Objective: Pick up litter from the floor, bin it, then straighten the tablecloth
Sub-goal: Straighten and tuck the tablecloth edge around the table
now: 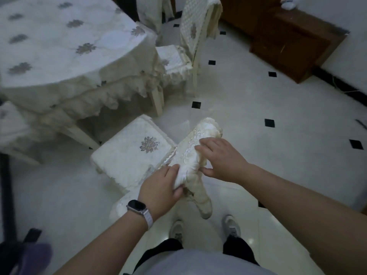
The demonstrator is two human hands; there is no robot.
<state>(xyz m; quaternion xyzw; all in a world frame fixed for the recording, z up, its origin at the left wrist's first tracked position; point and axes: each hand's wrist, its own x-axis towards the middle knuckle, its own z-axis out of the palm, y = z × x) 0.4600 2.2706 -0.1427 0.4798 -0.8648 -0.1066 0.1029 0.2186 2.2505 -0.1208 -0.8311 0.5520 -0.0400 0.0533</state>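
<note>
A glossy white tiled floor (248, 108) with small black diamond insets spreads across the dim room. A dark brown wooden cabinet (288, 42) stands against the white wall (355, 46), near a cream fabric-covered chair (190, 36).

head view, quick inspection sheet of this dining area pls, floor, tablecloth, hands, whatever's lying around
surface: white tiled floor with black diamond insets; no litter plainly seen
job's things: tablecloth on the table, frilled hem rumpled at the near edge; bin not seen
clutter: purple object at the lower left, too blurred to name
grips: left hand and right hand both hold the chair-back cover, one on each side
cables: what look like thin wires on the floor by the right wall
surroundings: covered chair beside the table; wooden cabinet along the far wall
</note>
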